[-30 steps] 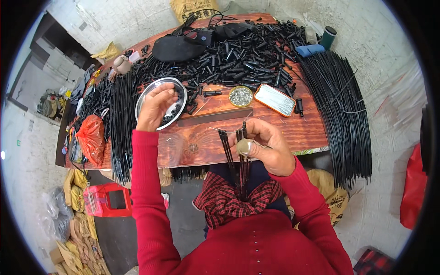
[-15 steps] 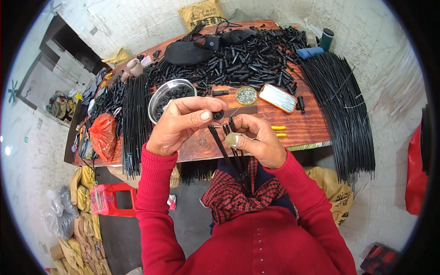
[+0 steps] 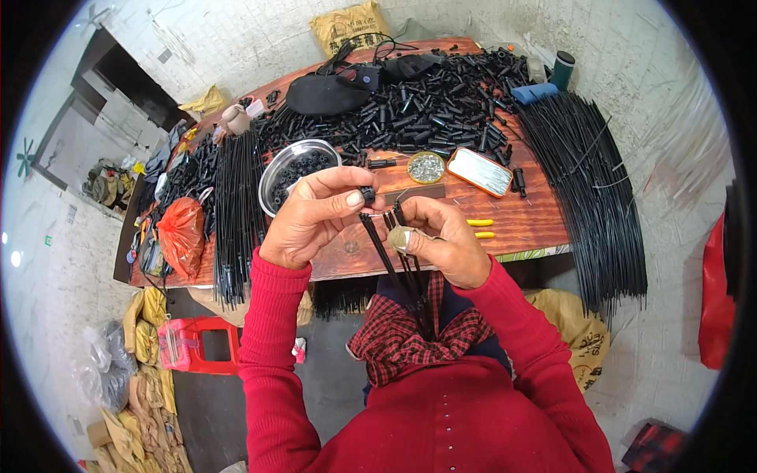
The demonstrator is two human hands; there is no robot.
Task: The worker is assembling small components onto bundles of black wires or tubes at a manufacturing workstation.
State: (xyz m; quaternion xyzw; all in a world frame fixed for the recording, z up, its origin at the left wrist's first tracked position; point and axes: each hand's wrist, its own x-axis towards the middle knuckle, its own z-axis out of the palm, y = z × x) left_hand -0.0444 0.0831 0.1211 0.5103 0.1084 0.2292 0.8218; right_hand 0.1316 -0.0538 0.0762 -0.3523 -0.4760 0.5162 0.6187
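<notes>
Between thumb and fingertips, my left hand [image 3: 309,221] pinches a small black ribbed plastic piece [image 3: 367,193]. Its fingers are just above the tops of several thin black rods [image 3: 379,246], which hang down toward my lap. My right hand [image 3: 457,251] is closed on these rods near their upper ends. A thin metal pin [image 3: 377,214] seems to run crosswise at the rod tops; its ends are partly hidden by fingers. A greyish round pad [image 3: 400,239] covers the tip of my right thumb.
On the wooden table [image 3: 520,229] are a metal bowl [image 3: 266,206] of black pieces, a round tin [image 3: 426,167] of small metal parts, an orange-rimmed box [image 3: 479,171] and yellow handles [image 3: 481,223]. Bundled black rods [image 3: 587,197] overhang the right edge. Black tubes [image 3: 410,118] are heaped behind.
The black piece has turned in my left fingertips and shifted slightly left, away from the rod tops. My right hand keeps its hold on the rods.
</notes>
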